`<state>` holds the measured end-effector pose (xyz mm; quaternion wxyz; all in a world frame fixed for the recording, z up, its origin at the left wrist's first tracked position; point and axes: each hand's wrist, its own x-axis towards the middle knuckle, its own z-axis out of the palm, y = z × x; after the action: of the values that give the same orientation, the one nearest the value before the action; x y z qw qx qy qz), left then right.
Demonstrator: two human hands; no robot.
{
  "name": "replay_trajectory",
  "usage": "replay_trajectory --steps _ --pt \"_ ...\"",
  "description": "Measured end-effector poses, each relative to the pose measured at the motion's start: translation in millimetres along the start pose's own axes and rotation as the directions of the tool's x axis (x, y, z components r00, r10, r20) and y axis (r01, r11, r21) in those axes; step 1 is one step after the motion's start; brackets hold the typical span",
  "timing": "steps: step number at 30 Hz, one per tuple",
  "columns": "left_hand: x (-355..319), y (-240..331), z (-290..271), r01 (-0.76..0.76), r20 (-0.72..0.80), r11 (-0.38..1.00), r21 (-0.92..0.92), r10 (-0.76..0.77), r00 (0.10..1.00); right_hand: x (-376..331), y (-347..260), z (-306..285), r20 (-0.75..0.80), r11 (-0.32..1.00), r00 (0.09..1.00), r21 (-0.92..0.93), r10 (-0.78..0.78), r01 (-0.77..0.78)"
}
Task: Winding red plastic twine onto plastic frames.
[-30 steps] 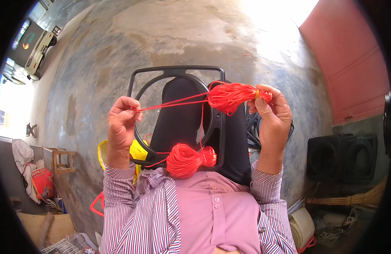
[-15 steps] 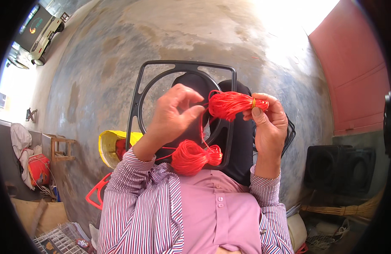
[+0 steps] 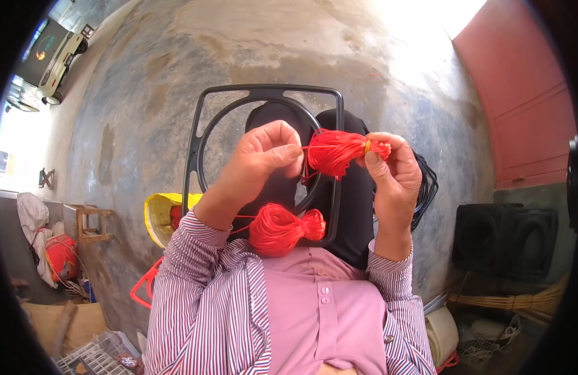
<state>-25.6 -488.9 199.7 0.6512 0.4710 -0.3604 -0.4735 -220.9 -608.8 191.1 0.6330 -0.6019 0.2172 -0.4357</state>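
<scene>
A bundle of red cord (image 3: 336,154), bound near its right end with a yellow tie, is pinched at that end by my right hand (image 3: 394,170). Between thumb and forefinger, my left hand (image 3: 267,156) grips a strand of the same cord, drawn out leftward from the bundle's loops. Another bundle of red cord (image 3: 277,230) lies in my lap, below both hands. Across my legs rests a black frame (image 3: 266,92) with a large ring inside it; the cord bundles partly cover its right side.
A yellow bag (image 3: 156,219) stands on the floor to my left, close to a red plastic frame (image 3: 144,284). A wooden stool (image 3: 92,224) is farther left. Black frames (image 3: 507,240) lean against the wall at right, and a vehicle (image 3: 54,59) stands at the far left.
My left thumb and fingers have closed on a red strand at the held bundle. My right hand keeps its hold and has shifted slightly left.
</scene>
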Motion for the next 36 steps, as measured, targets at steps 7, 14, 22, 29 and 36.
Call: replay_trajectory --steps 7,14,22,29,36 --pt "-20.3 9.1 -12.1 0.172 0.043 0.962 0.211 -0.185 0.982 12.5 -5.8 -23.6 -0.241 0.954 0.97 0.284 -0.028 0.099" --pt "-42.0 9.5 -50.9 0.204 -0.224 0.906 0.372 -0.126 0.966 16.7 -0.6 -54.2 -0.268 0.754 0.962 0.644 0.059 0.134" --pt "-46.1 2.1 -41.6 -0.183 0.28 0.651 0.736 -0.047 0.959 14.5 17.2 -57.6 0.005 0.48 0.974 0.87 0.226 -0.115" --pt "-15.0 -14.5 9.2 -0.068 0.135 0.767 0.638 -0.025 0.99 7.6 20.0 -58.2 0.101 0.513 0.984 0.843 0.144 -0.162" --pt "7.4 -55.3 55.2 -0.352 0.355 0.52 0.778 0.098 0.93 -8.0 21.3 -60.5 0.076 0.663 0.982 0.729 0.17 -0.172"
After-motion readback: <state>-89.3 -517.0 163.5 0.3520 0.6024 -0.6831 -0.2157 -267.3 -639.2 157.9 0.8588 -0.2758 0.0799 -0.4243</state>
